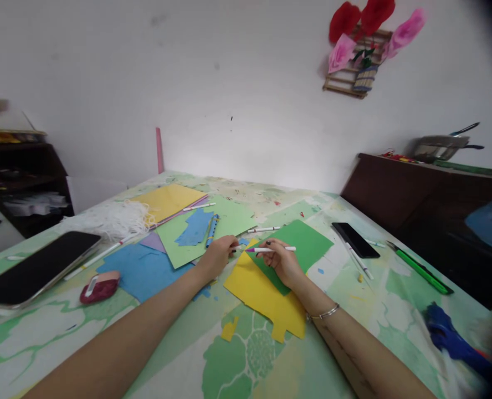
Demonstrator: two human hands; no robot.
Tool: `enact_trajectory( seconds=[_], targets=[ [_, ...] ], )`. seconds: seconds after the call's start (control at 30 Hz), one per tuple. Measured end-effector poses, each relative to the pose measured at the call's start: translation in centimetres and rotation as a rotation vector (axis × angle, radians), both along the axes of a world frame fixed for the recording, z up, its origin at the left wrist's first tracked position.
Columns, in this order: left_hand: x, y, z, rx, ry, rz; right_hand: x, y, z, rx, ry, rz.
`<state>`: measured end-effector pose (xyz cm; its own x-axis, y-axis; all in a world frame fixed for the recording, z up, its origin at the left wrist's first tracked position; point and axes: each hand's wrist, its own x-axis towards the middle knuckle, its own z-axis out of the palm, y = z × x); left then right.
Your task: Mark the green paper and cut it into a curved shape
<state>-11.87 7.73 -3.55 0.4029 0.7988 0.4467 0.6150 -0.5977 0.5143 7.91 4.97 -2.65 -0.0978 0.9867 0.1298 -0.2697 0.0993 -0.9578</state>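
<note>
My right hand (pixel 281 260) is closed around a slim white marker (pixel 277 249) with a purple tip, which points left toward my other hand. Beneath it lie a dark green sheet (pixel 300 244) and a cut yellow sheet (pixel 266 293). My left hand (pixel 220 256) is pinched just left of the marker tip; a small pale piece seems to be at its fingertips, too small to name. Beyond that hand, a blue rolled paper strip (pixel 213 230) with yellow bands and a torn blue paper piece (pixel 195 227) rest on a light green sheet (pixel 229 213).
At left are a large phone (pixel 42 266), a dark red case (pixel 100 287), blue paper (pixel 146 269) and white shreds (pixel 113 221). At right lie a black phone (pixel 356 239), a green cutter knife (pixel 420 269) and a blue glue gun (pixel 454 335). A wall (pixel 246 149) stands behind.
</note>
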Motion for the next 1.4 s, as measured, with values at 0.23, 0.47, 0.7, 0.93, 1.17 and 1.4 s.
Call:
enact_trajectory(
  seconds=[0.23, 0.47, 0.7, 0.93, 1.17, 1.4],
  targets=[
    [0.0, -0.2, 0.0, -0.029, -0.066, -0.024, -0.1, -0.1, -0.1, 0.008, 0.011, 0.014],
    [-0.1, -0.3, 0.1, -0.015, -0.083, -0.044, -0.2, 0.0, -0.3, 0.032, -0.034, 0.013],
    [0.0, -0.2, -0.3, 0.020, -0.071, -0.062, -0.1, 0.3, -0.8, 0.055, -0.091, 0.022],
    [0.0, -0.2, -0.1, 0.079, -0.024, -0.132, -0.2, 0.0, -0.7, 0.080, -0.168, 0.063],
    [0.4, -1.1, 0.6, 0.122, 0.001, -0.178, -1.3, -0.9, 0.0, 0.100, -0.142, 0.021],
    [0.6, -2.4, 1.2, 0.165, -0.002, -0.086, -2.5, -1.4, 0.1, 0.110, -0.112, -0.074]
  ],
)
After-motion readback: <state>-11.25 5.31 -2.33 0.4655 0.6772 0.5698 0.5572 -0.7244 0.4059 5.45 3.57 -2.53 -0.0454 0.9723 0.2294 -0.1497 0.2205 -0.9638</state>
